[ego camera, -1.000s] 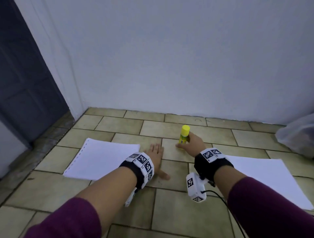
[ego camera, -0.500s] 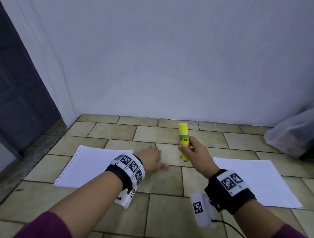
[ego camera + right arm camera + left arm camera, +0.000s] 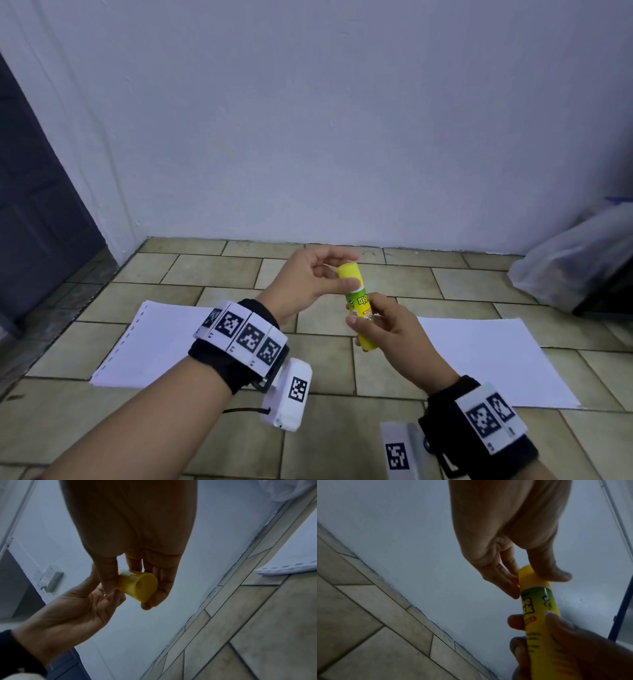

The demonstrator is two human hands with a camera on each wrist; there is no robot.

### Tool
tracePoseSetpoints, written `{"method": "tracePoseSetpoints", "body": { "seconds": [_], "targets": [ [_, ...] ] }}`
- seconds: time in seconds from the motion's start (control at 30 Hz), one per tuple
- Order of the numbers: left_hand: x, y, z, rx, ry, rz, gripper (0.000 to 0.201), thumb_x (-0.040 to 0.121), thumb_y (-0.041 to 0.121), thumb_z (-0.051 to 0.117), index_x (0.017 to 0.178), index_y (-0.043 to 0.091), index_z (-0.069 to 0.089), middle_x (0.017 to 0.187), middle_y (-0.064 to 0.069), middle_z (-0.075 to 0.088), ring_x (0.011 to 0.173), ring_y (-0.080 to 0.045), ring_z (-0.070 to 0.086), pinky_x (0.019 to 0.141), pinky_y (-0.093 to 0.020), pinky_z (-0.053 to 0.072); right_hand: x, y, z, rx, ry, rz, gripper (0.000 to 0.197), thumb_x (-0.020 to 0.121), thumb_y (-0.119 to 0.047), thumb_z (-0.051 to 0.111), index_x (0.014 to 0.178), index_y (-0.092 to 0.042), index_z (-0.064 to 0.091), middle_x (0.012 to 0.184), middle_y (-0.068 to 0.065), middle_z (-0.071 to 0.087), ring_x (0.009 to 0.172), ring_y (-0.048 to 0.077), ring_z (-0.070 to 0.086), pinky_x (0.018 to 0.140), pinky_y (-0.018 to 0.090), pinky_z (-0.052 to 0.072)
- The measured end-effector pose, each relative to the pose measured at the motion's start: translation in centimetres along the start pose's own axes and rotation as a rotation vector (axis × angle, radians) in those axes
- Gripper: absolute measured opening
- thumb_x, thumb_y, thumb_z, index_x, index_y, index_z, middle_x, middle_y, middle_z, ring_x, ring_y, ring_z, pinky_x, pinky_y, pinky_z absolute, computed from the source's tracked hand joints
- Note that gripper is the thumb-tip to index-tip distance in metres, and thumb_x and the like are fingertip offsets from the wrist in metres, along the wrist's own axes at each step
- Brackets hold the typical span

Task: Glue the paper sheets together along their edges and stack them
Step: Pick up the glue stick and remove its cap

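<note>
Paper sheets lie flat on the tiled floor (image 3: 191, 274), and I read the scene from my left across. Farthest left stands a dark door (image 3: 30, 205), then the pale wall (image 3: 342, 120). Below it the left paper sheet (image 3: 154, 346), with a perforated strip along its left edge, rests on the tiles, partly hidden by my left wrist band (image 3: 239, 337). My left hand (image 3: 305, 284) is raised above the floor between the two sheets, its thumb and fingertips (image 3: 510, 586) closed on the yellow cap (image 3: 348, 275) of the glue stick (image 3: 361, 313); the cap sits on the tube. Just right of that, my right hand (image 3: 390, 334) is wrapped round the lower body of the glue stick, thumb on the label, holding it nearly upright with a slight lean. In the right wrist view the flat yellow base (image 3: 142, 586) of the tube faces the camera, with fingers on both sides of it. Further right, the right paper sheet (image 3: 486, 359) lies flat on the floor, well apart from the left one. At the far right a clear plastic bag (image 3: 575, 267) sits against the wall.
</note>
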State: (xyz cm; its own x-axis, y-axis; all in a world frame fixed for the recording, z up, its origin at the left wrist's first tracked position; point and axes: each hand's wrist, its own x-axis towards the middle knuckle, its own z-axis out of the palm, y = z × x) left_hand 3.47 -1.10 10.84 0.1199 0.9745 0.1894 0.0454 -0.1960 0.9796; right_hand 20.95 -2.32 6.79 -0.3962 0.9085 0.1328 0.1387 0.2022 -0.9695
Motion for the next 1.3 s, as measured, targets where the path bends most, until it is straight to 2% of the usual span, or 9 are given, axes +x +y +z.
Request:
{"method": "tracePoseSetpoints", "body": {
  "seconds": [0.13,0.27,0.37,0.5,0.7,0.83,1.0,1.23,1.3],
  "targets": [
    [-0.3,0.0,0.5,-0.043,-0.003,-0.056,0.045,0.072,0.044,0.077,0.102,0.014,0.060,0.096,0.001,0.057,0.076,-0.001,0.058,0.073,-0.019,0.054,0.1,0.2,0.4,-0.063,0.043,0.015,0.006,0.086,-0.018,0.068,0.087,-0.016,0.063,0.067,-0.007,0.051,0.062,0.016,0.052,0.062,0.035,0.054],
    [-0.5,0.3,-0.2,-0.072,-0.100,-0.095,0.029,0.098,0.003,0.045,0.126,0.004,0.054,0.125,-0.006,0.056,0.099,-0.006,0.061,0.087,-0.022,0.053,0.4,0.4,0.2,-0.116,0.082,0.023,0.008,0.087,-0.020,0.068,0.086,-0.014,0.062,0.070,0.001,0.053,0.062,0.020,0.055,0.059,0.032,0.049],
    [-0.4,0.2,-0.9,0.048,-0.107,-0.048,0.037,0.091,-0.012,0.052,0.120,0.010,0.058,0.116,-0.005,0.060,0.084,-0.008,0.065,0.081,-0.022,0.055,0.6,0.5,0.1,-0.178,0.093,0.014,0.010,0.085,-0.023,0.069,0.082,-0.019,0.061,0.067,-0.001,0.054,0.062,0.019,0.055,0.060,0.038,0.050],
    [0.0,0.3,-0.8,0.120,-0.085,-0.069,0.031,0.084,-0.006,0.066,0.109,0.012,0.063,0.093,0.003,0.057,0.060,-0.003,0.060,0.067,-0.021,0.057,0.7,0.5,0.5,-0.304,0.096,-0.029,0.022,0.085,-0.024,0.069,0.071,-0.023,0.052,0.051,-0.019,0.048,0.049,0.003,0.043,0.048,0.013,0.035],
    [2.2,0.0,-1.7,0.268,0.121,-0.093,0.025,0.074,0.002,0.079,0.090,0.015,0.064,0.084,0.000,0.061,0.061,-0.011,0.059,0.065,-0.027,0.057,1.3,1.5,0.5,-0.418,0.158,0.010,0.018,0.084,-0.028,0.070,0.078,-0.022,0.054,0.067,-0.007,0.051,0.062,0.016,0.051,0.065,0.035,0.047],
    [4.9,-2.4,-4.1,0.633,0.174,-0.135,0.029,0.070,0.004,0.078,0.093,0.015,0.064,0.086,0.003,0.060,0.066,-0.011,0.055,0.062,-0.008,0.044,1.2,2.0,-0.1,-0.355,0.165,0.061,0.018,0.084,-0.028,0.071,0.077,-0.028,0.054,0.074,0.000,0.058,0.074,0.030,0.062,0.072,0.047,0.054],
    [7.4,-7.1,-5.0,1.029,0.018,-0.349,0.027,0.076,0.004,0.071,0.101,0.010,0.067,0.107,-0.006,0.067,0.098,-0.023,0.063,0.083,-0.031,0.052,1.7,1.6,-0.7,-0.337,0.148,0.030,0.014,0.083,-0.031,0.070,0.079,-0.024,0.058,0.073,0.001,0.060,0.073,0.027,0.064,0.069,0.045,0.054],
    [10.5,-10.0,-5.9,1.306,-0.118,-0.479,0.014,0.082,0.008,0.061,0.094,0.013,0.065,0.097,-0.011,0.064,0.081,-0.026,0.055,0.069,-0.026,0.044,2.1,0.6,-1.6,-0.294,0.105,-0.025,0.014,0.082,-0.028,0.072,0.076,-0.026,0.059,0.070,-0.002,0.060,0.065,0.022,0.062,0.062,0.038,0.051],
    [11.0,-10.7,-6.2,1.323,-0.119,-0.497,0.025,0.083,0.011,0.062,0.108,0.009,0.065,0.109,-0.010,0.065,0.092,-0.027,0.061,0.075,-0.030,0.049,2.4,0.6,-1.7,-0.280,0.106,-0.024,0.014,0.082,-0.028,0.071,0.076,-0.027,0.059,0.071,0.001,0.060,0.066,0.023,0.061,0.063,0.039,0.050]
  ]
}}
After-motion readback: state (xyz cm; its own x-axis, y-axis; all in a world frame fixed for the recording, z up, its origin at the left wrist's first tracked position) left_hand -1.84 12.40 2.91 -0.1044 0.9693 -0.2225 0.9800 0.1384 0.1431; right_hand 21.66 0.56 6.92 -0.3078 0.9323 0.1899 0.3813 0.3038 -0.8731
